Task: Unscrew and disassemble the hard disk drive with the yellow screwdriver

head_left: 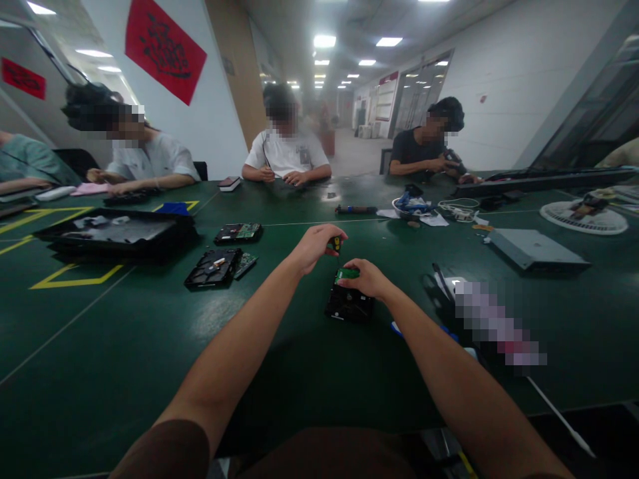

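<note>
A black hard drive [349, 307] lies on the green table in front of me, a small green circuit board [346, 273] at its far end. My left hand [322, 245] is closed round the yellow and black handle of a screwdriver [337, 244], held upright with its thin shaft pointing down at the board. My right hand [367, 278] rests on the drive from the right, thumb and fingers pinching the green board at its edge. The screwdriver's tip is too small to make out.
Left of my arms lie an opened drive [212, 267], a loose circuit board [245, 265] and another drive [238, 232]. Black trays [120, 233] stand farther left. A grey metal box [536, 249] and white fan grille [583, 216] lie right. Several people sit across the table.
</note>
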`<action>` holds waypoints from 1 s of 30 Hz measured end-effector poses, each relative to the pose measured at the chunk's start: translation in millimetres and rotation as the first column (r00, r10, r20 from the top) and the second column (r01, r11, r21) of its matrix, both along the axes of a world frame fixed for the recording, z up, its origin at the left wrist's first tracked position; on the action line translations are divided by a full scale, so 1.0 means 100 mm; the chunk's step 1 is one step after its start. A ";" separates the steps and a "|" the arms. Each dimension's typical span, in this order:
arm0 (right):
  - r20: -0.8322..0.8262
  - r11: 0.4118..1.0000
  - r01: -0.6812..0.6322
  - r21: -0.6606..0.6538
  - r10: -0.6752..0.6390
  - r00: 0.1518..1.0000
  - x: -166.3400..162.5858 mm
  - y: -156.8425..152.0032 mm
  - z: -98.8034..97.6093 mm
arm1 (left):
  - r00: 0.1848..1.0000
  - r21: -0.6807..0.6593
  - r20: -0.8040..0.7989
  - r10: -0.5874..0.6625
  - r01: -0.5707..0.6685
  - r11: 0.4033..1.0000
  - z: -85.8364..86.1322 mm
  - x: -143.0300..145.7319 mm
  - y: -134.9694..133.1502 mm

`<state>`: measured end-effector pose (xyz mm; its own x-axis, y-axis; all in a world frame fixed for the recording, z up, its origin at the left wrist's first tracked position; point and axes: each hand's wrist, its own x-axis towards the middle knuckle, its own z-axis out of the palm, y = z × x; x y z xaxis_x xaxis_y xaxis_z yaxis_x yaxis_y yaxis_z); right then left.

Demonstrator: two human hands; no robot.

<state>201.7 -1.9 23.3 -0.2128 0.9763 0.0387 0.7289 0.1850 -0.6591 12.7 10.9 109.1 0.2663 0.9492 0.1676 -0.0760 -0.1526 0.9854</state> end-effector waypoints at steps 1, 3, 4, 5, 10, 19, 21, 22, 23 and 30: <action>0.003 1.000 0.001 0.003 -0.001 1.000 0.00 0.00 0.00 | 1.000 0.017 -0.023 0.014 -0.014 1.000 0.00 -0.01 0.01; 0.005 1.000 0.001 0.009 -0.001 1.000 0.00 0.00 0.00 | 0.999 0.018 -0.043 0.010 -0.009 1.000 0.00 -0.01 0.01; 0.005 1.000 0.001 0.011 -0.001 1.000 0.00 0.00 0.00 | 0.999 0.002 -0.036 -0.011 0.011 1.000 0.00 -0.02 0.01; 0.003 1.000 0.000 0.012 0.000 1.000 0.00 -0.01 0.00 | 0.999 -0.019 -0.019 -0.033 0.032 0.999 0.00 -0.01 0.01; -0.009 1.000 -0.008 0.008 0.008 1.000 0.00 -0.01 -0.01 | 0.994 -0.080 0.082 -0.076 0.083 0.993 -0.02 0.02 0.00; -0.003 1.000 -0.003 0.010 0.003 1.000 0.00 -0.01 0.01 | 0.997 0.012 -0.060 -0.050 0.050 0.999 0.01 -0.01 -0.01; -0.002 1.000 -0.011 0.008 0.011 1.000 0.00 -0.01 0.00 | 0.995 -0.041 -0.004 -0.098 0.097 0.994 0.02 -0.01 -0.03; -0.002 1.000 -0.014 0.007 0.014 1.000 0.00 -0.01 0.00 | 0.993 -0.065 0.026 -0.111 0.113 0.992 0.02 0.00 -0.04; -0.002 1.000 -0.014 0.007 0.014 1.000 0.00 -0.01 0.00 | 0.992 -0.083 0.051 -0.115 0.119 0.989 0.01 0.00 -0.04; -0.001 1.000 -0.009 0.012 0.009 1.000 0.00 -0.01 0.00 | 0.998 0.000 -0.016 -0.068 0.068 0.998 -0.01 0.00 0.00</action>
<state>201.4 -2.7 23.1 -0.2220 0.9737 0.0505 0.7265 0.1997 -0.6576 12.5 11.2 107.7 0.3328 0.9287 0.1635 -0.0702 -0.1484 0.9864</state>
